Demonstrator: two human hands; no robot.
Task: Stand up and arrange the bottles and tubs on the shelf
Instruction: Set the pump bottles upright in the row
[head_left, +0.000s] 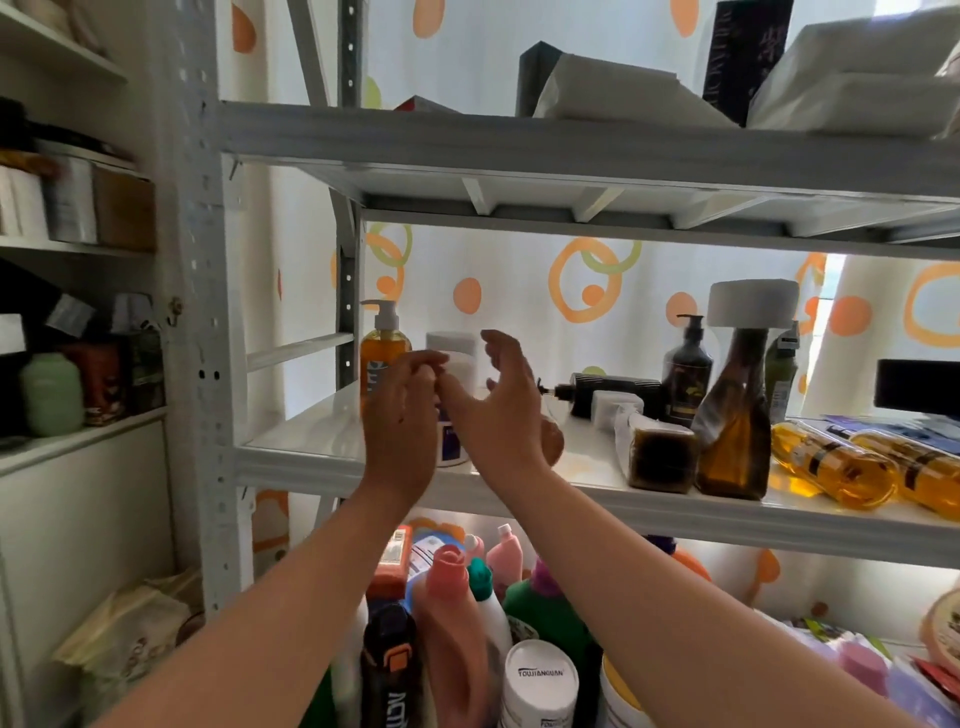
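My left hand (400, 415) and my right hand (501, 405) reach onto the middle shelf (322, 457) at its left end. Between them stands a white bottle with a purple label (451, 448). My left fingertips curl against its white cap (462, 366); my right hand is spread beside it, fingers apart. Behind stand a white tub (451, 340) and an orange pump bottle (382, 358). To the right, a dark pump bottle (687, 376) stands upright. A brown bottle (735, 431) leans with a white tub (753, 304) on top. Two amber bottles (831, 465) lie flat.
A square dark bottle (661, 460) and a black bottle (613, 389) lie on the same shelf. Detergent bottles (457, 623) crowd the shelf below. Boxes and white packs (623, 98) fill the shelf above. A second rack (78, 436) at the left holds a green jar (52, 392).
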